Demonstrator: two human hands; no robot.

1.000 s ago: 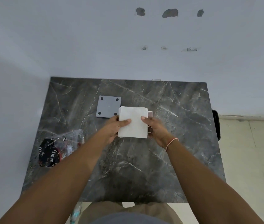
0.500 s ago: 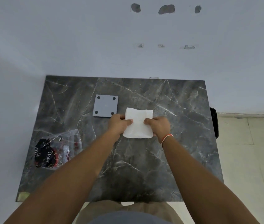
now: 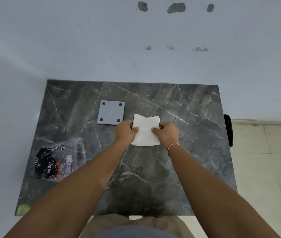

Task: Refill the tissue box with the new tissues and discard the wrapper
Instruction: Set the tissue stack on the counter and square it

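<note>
A white stack of tissues point(image 3: 145, 129) sits at the middle of the dark marble table point(image 3: 188, 152), pressed between both hands. My left hand point(image 3: 126, 130) grips its left edge with the thumb on top. My right hand point(image 3: 166, 133) grips its right edge the same way. Thin white rims of the tissue box point(image 3: 158, 119) show at the stack's far corners; the rest of the box is hidden under the tissues. A grey square lid point(image 3: 111, 112) with round pads at its corners lies flat just left of the stack. The clear plastic wrapper point(image 3: 59, 158) with a black label lies at the table's left.
The table stands against a white wall at the back and left. A black object point(image 3: 228, 129) hangs off the table's right edge. Tiled floor lies to the right.
The tissue stack looks narrower and squeezed between the hands, sitting lower between the box's rims. The view has shifted slightly; lid and wrapper stay put.
</note>
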